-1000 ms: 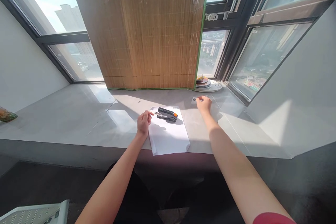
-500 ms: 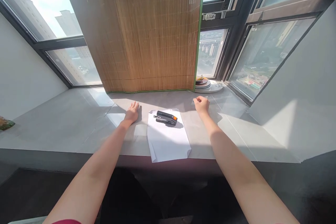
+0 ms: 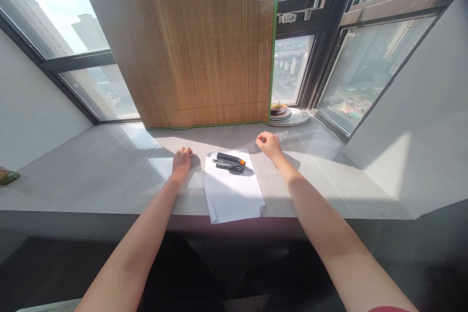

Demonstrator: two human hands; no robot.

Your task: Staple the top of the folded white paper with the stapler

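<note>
A black stapler (image 3: pixel 229 162) with an orange tip lies on the far end of a white sheet of paper (image 3: pixel 234 195) on the grey window sill (image 3: pixel 91 170). My left hand (image 3: pixel 182 160) rests on the sill just left of the paper's far corner, fingers curled under, with nothing visible in it. My right hand (image 3: pixel 268 144) hovers right of the stapler, a short gap from it, fingers curled closed. I cannot see whether it holds anything.
A bamboo blind (image 3: pixel 204 48) hangs behind the sill. A stack of plates (image 3: pixel 282 113) stands at the back right by the window frame. A small pale scrap (image 3: pixel 283 133) lies just beyond my right hand. The paper overhangs the sill's front edge.
My left hand went from beside the stapler out to the sill left of the paper, then curled its fingers. My right hand drew back left from the small scrap toward the stapler.
</note>
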